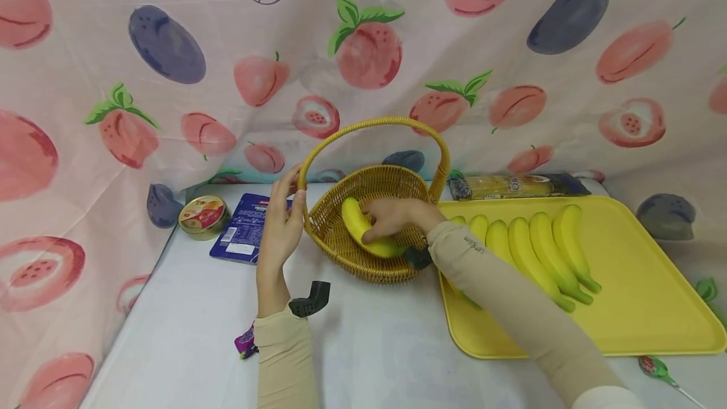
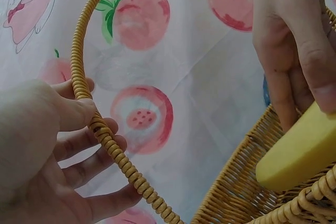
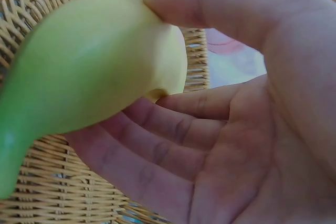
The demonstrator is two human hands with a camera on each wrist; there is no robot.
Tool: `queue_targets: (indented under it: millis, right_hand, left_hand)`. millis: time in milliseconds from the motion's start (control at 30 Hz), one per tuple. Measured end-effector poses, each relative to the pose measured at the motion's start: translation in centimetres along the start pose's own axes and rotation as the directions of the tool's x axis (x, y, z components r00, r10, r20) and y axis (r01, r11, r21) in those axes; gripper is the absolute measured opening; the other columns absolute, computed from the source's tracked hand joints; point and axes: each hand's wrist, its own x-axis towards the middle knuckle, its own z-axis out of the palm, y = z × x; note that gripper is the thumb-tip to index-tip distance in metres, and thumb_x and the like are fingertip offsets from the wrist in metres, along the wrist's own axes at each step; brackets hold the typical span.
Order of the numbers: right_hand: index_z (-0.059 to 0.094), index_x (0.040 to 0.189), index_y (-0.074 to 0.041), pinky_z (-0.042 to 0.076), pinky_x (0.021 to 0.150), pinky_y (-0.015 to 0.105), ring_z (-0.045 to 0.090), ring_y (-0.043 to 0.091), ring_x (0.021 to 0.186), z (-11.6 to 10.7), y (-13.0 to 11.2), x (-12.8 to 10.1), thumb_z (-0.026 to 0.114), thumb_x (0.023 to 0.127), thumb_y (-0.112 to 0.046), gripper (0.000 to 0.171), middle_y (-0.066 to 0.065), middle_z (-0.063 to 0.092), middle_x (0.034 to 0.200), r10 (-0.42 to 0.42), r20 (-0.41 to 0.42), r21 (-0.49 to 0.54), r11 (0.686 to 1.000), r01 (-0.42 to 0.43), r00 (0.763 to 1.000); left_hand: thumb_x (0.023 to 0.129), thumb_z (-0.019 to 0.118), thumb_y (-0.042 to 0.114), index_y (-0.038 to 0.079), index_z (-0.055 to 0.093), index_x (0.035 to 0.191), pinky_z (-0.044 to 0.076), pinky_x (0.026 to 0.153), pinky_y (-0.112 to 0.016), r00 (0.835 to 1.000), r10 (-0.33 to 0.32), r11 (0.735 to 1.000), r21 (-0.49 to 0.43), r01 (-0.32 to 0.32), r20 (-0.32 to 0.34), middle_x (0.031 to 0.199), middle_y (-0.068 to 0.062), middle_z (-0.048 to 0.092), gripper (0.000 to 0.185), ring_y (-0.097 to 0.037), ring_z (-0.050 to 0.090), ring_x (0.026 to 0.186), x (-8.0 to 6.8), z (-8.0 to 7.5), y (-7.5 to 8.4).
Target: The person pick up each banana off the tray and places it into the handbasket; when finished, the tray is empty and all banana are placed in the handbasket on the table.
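A wicker basket [image 1: 363, 270] with a tall arched handle [image 1: 375, 122] stands on the white table. My left hand [image 1: 282, 226] grips the left side of that handle, thumb on one side and fingers around the other in the left wrist view. Inside the basket's opening, my right hand [image 1: 394, 218] holds a banana [image 1: 356, 223] between thumb and fingers. The right wrist view shows the greenish stem end of this banana [image 3: 89, 66] pointing toward the lower left, with woven wicker behind it. Several more bananas [image 1: 528, 251] lie side by side on a yellow tray [image 1: 642, 283], partly covered by my right sleeve.
Left of the basket are a round tin [image 1: 203, 217] and a dark blue packet [image 1: 241, 232]. A long clear-and-dark package [image 1: 519, 186] lies behind the tray. A purple wrapper [image 1: 246, 341] sits beside my left forearm, and a lollipop [image 1: 656, 368] at the front right. Fruit-printed cloth [image 1: 363, 100] hangs behind.
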Motion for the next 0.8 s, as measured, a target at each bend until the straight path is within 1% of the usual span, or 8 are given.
queue_targets:
  millis: [167,233,400,500,567,667,767,800]
  right_hand:
    - [0.03,0.147,-0.004,0.048,0.075,0.026,0.057,0.014,0.085,0.6,-0.2,0.9,0.062,0.085,-0.038,0.077,0.006,0.058,0.113,-0.004,0.029,-0.024,1.0,0.004,1.0]
    - [0.035,0.144,-0.004,0.045,0.076,0.025,0.055,0.013,0.087,0.7,-0.4,1.2,0.062,0.085,-0.038,0.073,0.004,0.057,0.11,-0.014,0.04,-0.047,0.999,0.016,0.999]
    - [0.043,0.134,-0.006,0.048,0.072,0.026,0.055,0.012,0.08,1.1,-0.9,1.4,0.064,0.085,-0.036,0.061,0.004,0.056,0.103,-0.002,0.083,0.0,1.0,0.002,0.997]
    - [0.036,0.14,-0.005,0.051,0.066,0.026,0.056,0.012,0.073,1.3,-1.0,1.7,0.065,0.085,-0.034,0.068,0.005,0.056,0.104,0.008,0.106,0.041,0.999,-0.012,0.994]
    - [0.032,0.144,-0.005,0.05,0.064,0.026,0.056,0.012,0.071,1.5,-1.0,2.0,0.065,0.085,-0.033,0.074,0.006,0.056,0.108,0.005,0.114,0.037,0.999,-0.01,0.993]
    - [0.025,0.148,-0.005,0.049,0.066,0.024,0.056,0.012,0.077,1.6,-1.1,2.2,0.065,0.085,-0.033,0.08,0.007,0.055,0.116,0.002,0.121,0.013,1.0,-0.003,0.993]
    - [0.027,0.147,-0.005,0.047,0.074,0.025,0.055,0.013,0.088,1.7,-1.2,2.4,0.065,0.085,-0.034,0.078,0.007,0.054,0.121,-0.008,0.122,-0.028,1.0,0.012,0.992]
    - [0.028,0.147,-0.005,0.047,0.077,0.026,0.054,0.014,0.092,1.7,-1.2,2.5,0.065,0.085,-0.034,0.077,0.006,0.053,0.122,-0.009,0.124,-0.036,0.999,0.014,0.992]
  left_hand:
    - [0.101,0.039,0.008,0.011,0.04,0.143,0.045,0.075,-0.035,1.0,0.004,1.0,-0.009,-0.004,0.005,0.122,-0.021,0.047,0.042,-0.029,0.048,0.116,0.0,-0.1,-0.1]
    - [0.101,0.039,0.008,0.011,0.04,0.143,0.045,0.075,-0.035,1.0,0.005,1.0,-0.013,-0.004,0.006,0.122,-0.021,0.047,0.042,-0.029,0.048,0.116,0.0,-0.1,-0.1]
    - [0.101,0.039,0.008,0.012,0.04,0.143,0.046,0.078,-0.037,1.0,-0.003,1.0,-0.014,0.003,0.01,0.123,-0.02,0.047,0.042,-0.029,0.047,0.117,0.0,-0.1,-0.4]
    - [0.101,0.039,0.008,0.012,0.04,0.143,0.045,0.08,-0.038,1.0,-0.01,1.0,-0.016,0.011,0.012,0.123,-0.021,0.047,0.042,-0.029,0.047,0.117,0.0,-0.1,-0.5]
    - [0.101,0.039,0.008,0.011,0.04,0.143,0.045,0.08,-0.039,1.0,-0.013,1.0,-0.015,0.013,0.012,0.123,-0.021,0.047,0.042,-0.029,0.047,0.117,0.0,-0.1,-0.4]
    - [0.101,0.039,0.008,0.011,0.04,0.143,0.046,0.081,-0.039,1.0,-0.012,1.0,-0.013,0.013,0.013,0.123,-0.021,0.047,0.042,-0.03,0.047,0.117,0.0,-0.1,-0.2]
    - [0.101,0.039,0.008,0.01,0.039,0.143,0.046,0.082,-0.041,1.0,-0.015,1.0,-0.012,0.016,0.013,0.124,-0.021,0.047,0.042,-0.03,0.047,0.118,0.1,-0.1,-0.4]
    - [0.101,0.039,0.008,0.011,0.039,0.143,0.046,0.082,-0.042,1.0,-0.019,1.0,-0.014,0.019,0.011,0.124,-0.021,0.047,0.042,-0.03,0.046,0.118,0.2,0.0,-0.8]
